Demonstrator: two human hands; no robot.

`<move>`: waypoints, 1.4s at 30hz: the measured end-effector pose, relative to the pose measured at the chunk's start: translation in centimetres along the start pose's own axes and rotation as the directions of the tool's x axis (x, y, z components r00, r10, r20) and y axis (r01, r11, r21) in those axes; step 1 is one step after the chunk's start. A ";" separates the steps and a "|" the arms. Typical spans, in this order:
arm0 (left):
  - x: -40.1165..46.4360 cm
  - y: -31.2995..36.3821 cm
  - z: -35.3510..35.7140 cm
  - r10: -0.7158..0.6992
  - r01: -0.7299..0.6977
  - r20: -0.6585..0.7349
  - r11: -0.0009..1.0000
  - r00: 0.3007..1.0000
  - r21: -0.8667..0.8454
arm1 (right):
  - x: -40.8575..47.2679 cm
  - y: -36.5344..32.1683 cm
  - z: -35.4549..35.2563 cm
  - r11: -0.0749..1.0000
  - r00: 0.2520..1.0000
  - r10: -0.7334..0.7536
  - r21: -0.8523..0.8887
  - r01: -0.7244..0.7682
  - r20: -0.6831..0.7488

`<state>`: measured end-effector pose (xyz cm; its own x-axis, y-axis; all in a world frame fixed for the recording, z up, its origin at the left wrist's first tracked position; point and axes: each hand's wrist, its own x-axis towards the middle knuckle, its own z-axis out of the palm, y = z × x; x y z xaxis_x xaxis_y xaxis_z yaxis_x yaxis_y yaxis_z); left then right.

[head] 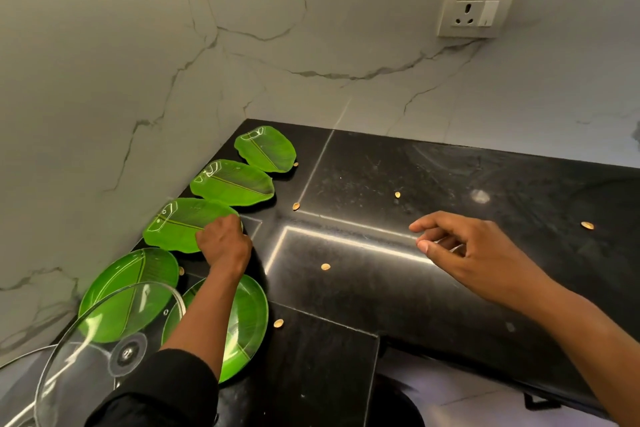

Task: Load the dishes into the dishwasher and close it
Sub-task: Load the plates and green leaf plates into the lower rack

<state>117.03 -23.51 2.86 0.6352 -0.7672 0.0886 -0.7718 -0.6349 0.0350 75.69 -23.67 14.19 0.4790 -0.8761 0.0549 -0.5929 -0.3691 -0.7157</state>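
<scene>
Nearest the person, a clear glass lid (104, 354) leans over two round green plates (131, 291), below the left wrist. The left hand (223, 241) grips the near edge of a leaf-shaped green plate (180, 224) lying flat on the black worktop (381, 184). Two more leaf plates (233, 182) lie beyond it, toward the corner. The right hand (460, 246) hovers loosely curled, holding nothing. The plates look light, stiff and glossy, probably slippery; pinching the rim seems best.
</scene>
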 end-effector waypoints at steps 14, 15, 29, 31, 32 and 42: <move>-4.7 10.9 -15.4 0.417 -0.631 -0.539 0.714 0.732 -0.304 | -1.2 -0.9 -2.1 0.902 0.978 0.183 0.414 -0.125 -0.103; -6.0 12.5 -16.2 0.491 -0.717 -0.567 0.637 0.661 -0.285 | -1.5 -0.8 -3.0 0.837 0.970 0.219 0.532 -0.132 -0.104; -29.8 36.9 -16.5 0.810 -0.894 -0.542 -0.392 -0.224 -0.215 | -16.9 11.5 -15.7 0.336 0.649 0.726 0.941 -0.046 -0.227; -34.1 40.1 -16.6 0.785 -0.846 -0.525 -0.492 -0.328 -0.207 | -21.4 14.4 -17.2 0.364 0.534 0.792 0.931 -0.023 -0.296; -36.4 41.7 -16.6 0.770 -0.815 -0.510 -0.542 -0.383 -0.206 | -24.1 15.9 -18.0 0.381 0.482 0.813 0.925 -0.014 -0.327; -58.3 55.6 -13.1 0.836 -0.618 -0.312 -0.545 -0.451 -0.567 | -55.1 30.1 -21.3 0.408 0.109 0.907 0.913 0.016 -0.407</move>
<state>36.75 -12.89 12.64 -0.9411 -0.1566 0.2996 0.0114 0.8711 0.4910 17.68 6.85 4.52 -0.7488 -0.5565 -0.3600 0.3570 0.1189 -0.9265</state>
